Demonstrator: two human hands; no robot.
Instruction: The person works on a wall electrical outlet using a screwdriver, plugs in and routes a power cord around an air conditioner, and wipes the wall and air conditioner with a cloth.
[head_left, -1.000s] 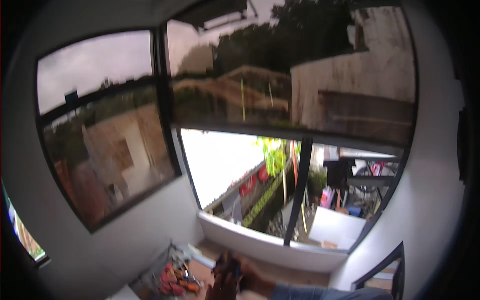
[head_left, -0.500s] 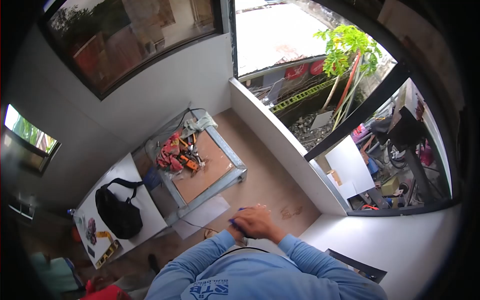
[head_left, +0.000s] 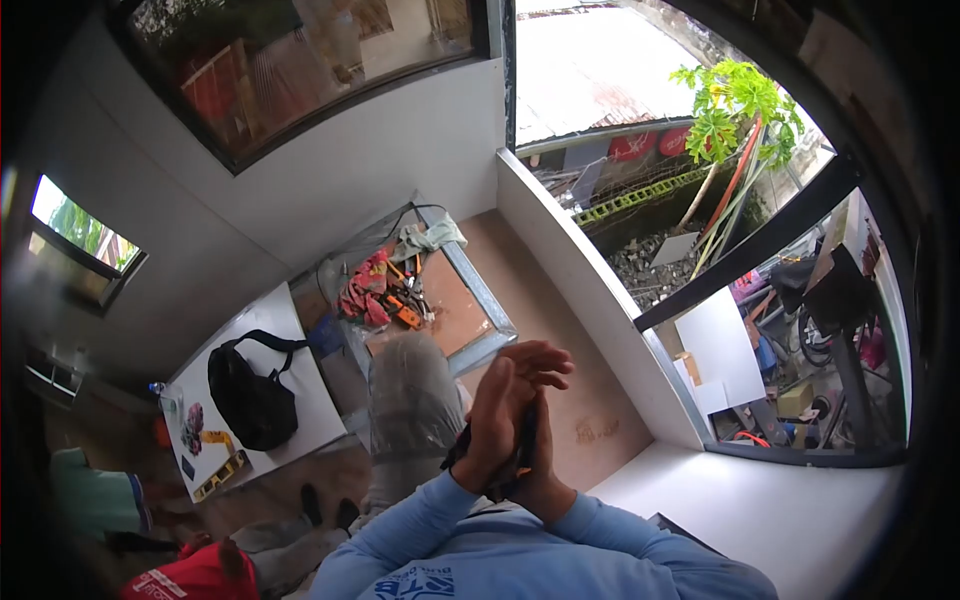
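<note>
My left hand (head_left: 490, 420) is raised in front of my chest, its fingers stretched out and pointing to the upper right. Close against its palm side stands my right hand (head_left: 545, 460), held upright, its fingers partly hidden behind the left. Dark material (head_left: 526, 440) shows between the palms and beside the left wrist; whether it is worn or held I cannot make out. My raised knee in grey trousers (head_left: 415, 400) is just left of the hands. Beyond it, a metal-framed stand with a brown board top (head_left: 455, 305) bears pliers and other hand tools (head_left: 405, 305) and a red cloth (head_left: 365, 290).
A white table (head_left: 315, 400) at left holds a black bag (head_left: 250, 395) and a yellow level (head_left: 220, 475). A person in a red shirt (head_left: 195, 575) is at lower left, with a green-clothed person (head_left: 95, 495) behind. A low white wall (head_left: 590, 290) and window frame run along the right.
My hands have gone from clasped low to raised upright, the left fingers now extended. My knee has come up into view. The view has shifted, and more of the red-shirted person shows.
</note>
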